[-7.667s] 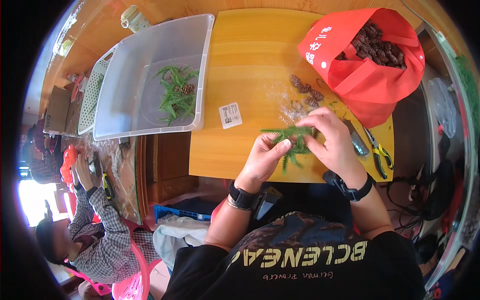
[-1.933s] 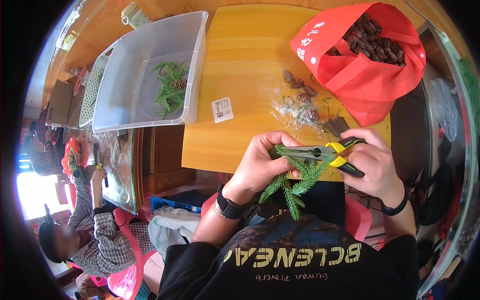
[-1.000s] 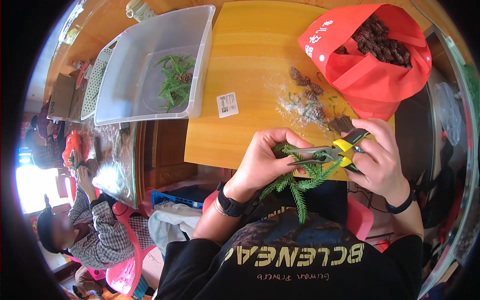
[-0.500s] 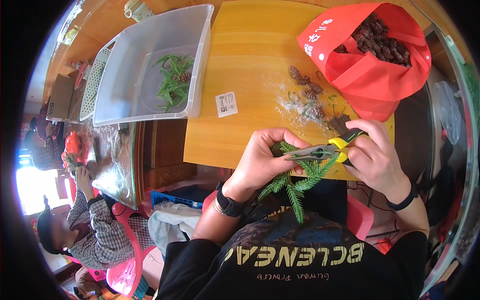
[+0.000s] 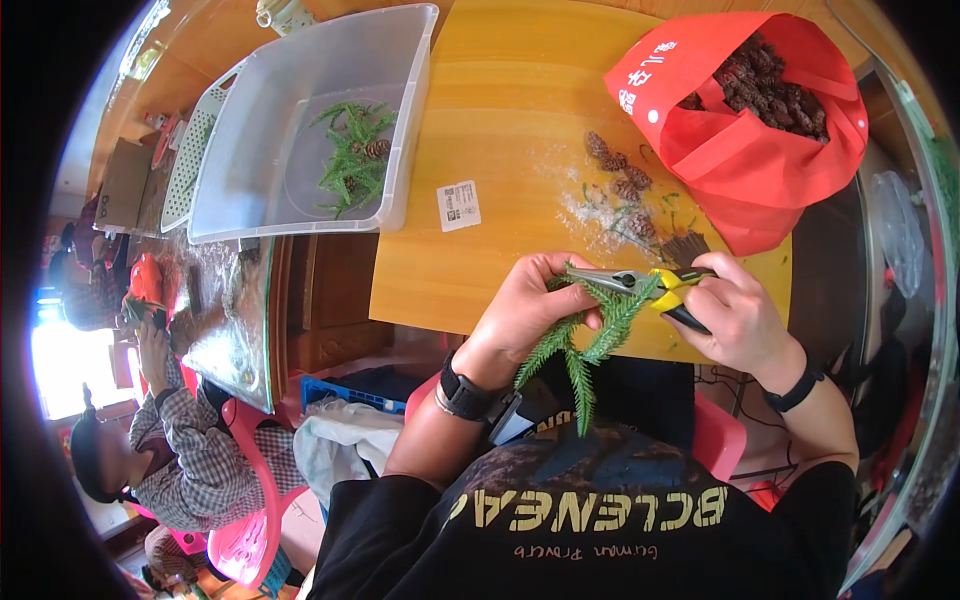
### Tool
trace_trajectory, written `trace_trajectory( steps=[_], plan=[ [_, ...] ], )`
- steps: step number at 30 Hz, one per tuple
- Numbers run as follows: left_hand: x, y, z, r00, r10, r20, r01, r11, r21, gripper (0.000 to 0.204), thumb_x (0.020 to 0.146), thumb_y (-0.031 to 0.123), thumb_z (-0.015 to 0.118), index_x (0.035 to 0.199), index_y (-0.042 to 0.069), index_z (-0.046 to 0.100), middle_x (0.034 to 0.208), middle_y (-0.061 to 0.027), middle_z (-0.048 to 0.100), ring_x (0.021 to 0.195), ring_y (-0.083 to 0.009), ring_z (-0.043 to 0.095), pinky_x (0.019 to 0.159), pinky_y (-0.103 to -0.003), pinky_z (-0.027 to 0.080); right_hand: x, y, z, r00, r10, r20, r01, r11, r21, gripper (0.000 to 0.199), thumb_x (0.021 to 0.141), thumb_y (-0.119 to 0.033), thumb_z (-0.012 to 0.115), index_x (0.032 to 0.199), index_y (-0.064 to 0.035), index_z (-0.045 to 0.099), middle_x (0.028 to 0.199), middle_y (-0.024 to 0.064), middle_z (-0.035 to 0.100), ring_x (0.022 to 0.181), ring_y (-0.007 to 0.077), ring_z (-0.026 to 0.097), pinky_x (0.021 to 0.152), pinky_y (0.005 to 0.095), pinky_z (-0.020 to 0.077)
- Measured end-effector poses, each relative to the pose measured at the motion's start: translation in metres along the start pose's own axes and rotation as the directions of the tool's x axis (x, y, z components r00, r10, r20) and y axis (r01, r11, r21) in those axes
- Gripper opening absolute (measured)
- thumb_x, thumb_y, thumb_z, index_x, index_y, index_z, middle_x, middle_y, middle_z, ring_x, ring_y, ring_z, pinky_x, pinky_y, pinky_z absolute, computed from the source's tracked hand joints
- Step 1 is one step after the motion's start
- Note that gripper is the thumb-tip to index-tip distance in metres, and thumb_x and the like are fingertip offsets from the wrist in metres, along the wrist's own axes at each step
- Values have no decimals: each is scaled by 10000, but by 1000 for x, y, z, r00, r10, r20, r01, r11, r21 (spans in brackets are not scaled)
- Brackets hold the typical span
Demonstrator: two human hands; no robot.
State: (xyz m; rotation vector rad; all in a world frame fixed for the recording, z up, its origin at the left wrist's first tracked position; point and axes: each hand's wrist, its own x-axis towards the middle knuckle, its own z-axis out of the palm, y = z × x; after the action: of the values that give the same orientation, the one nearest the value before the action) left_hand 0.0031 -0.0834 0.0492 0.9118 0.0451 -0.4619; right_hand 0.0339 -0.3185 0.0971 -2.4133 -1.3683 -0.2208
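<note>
My left hand [image 5: 540,305] is closed on a green artificial pine sprig [image 5: 578,375], whose needled branches hang down toward my shirt. In my right hand [image 5: 742,312] I grip long-nose pliers [image 5: 672,287] with black and yellow handles. Their grey jaws lie across the top of the sprig, with the tips at my left fingers. What exactly sits between the jaws is hidden by needles and fingers. Just beyond my hands, several pine cones [image 5: 630,182] lie on the yellow table [image 5: 500,90] beside a small bundle of dark stems [image 5: 686,248] and whitish crumbs.
A red bag [image 5: 735,165] full of pine cones [image 5: 770,85] stands at the far right. On the left, a clear plastic bin [image 5: 398,150] holds green sprigs with cones [image 5: 355,160]. A white label [image 5: 459,206] lies between them. Another person [image 5: 200,450] works at a side table, lower left.
The pliers have turned more level and moved slightly up and left, their tips now by my left fingertips. The sprig has shifted a little left.
</note>
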Motion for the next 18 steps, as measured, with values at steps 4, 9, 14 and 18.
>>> trace_trajectory(
  steps=[4, 9, 14, 18],
  plan=[
    [0, 4, -1, 1000, 7, -5, -7, 998, 57, 94, 811, 32, 612, 892, -17, 605, 805, -66, 639, 624, -100, 590, 596, -205, 489, 5, -4, -3, 995, 104, -1, -102, 983, 154, 269, 626, -74, 751, 672, -17, 492, 673, 132, 541, 720, 319, 572, 607, 362, 478],
    [3, 9, 2, 996, 21, -83, -13, 995, 98, 104, 808, 5, 607, 892, -56, 599, 792, -78, 634, 638, -117, 602, 617, -219, 485, 4, -6, 6, 982, 167, -91, -144, 964, 223, 256, 651, -38, 713, 671, -14, 459, 625, 137, 481, 583, 297, 515, 499, 349, 403],
    [0, 8, -1, 994, 20, -109, -4, 989, 147, 113, 803, -4, 600, 902, -58, 595, 782, -76, 630, 637, -118, 607, 618, -217, 486, 3, -9, -5, 845, 421, 330, -535, 682, 499, 210, 680, -64, 687, 696, -17, 483, 617, 123, 466, 549, 267, 477, 483, 308, 363],
    [-1, 10, 2, 997, 21, -80, -14, 996, 84, 116, 805, 0, 602, 906, -56, 593, 777, -74, 632, 638, -120, 611, 617, -219, 488, 3, -8, -7, 866, 383, 322, -495, 745, 447, 182, 668, -71, 684, 737, -1, 531, 661, 116, 523, 593, 263, 525, 569, 306, 430]
  ],
)
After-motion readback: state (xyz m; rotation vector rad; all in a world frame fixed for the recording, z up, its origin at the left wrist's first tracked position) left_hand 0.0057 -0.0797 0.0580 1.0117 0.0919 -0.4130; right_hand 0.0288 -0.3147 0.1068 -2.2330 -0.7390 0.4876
